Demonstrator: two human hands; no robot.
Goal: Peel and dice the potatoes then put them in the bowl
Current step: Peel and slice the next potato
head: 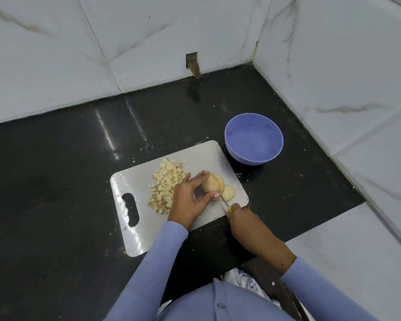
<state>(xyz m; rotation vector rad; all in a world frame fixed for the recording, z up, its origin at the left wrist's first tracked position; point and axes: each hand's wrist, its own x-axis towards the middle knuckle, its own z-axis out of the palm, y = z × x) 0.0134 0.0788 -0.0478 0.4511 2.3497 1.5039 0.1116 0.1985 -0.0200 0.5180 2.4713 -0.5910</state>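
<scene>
A peeled potato (214, 183) lies on the steel cutting board (134, 181). My left hand (190, 200) grips the potato with fingers over the top and thumb on the near side. My right hand (243, 222) holds a knife (225, 203) with a yellow handle; its blade meets the potato's right end. A cut slice (229, 193) lies flat just right of the potato. A heap of potato dice (166, 185) sits on the board to the left of my left hand. The purple bowl (254, 138), with nothing in it, stands beyond the board's far right corner.
The board rests on a black stone counter (56, 181) set in a corner of white marble walls (333, 66). A small hole (192, 63) is cut in the back wall. Crumbs lie scattered round the board.
</scene>
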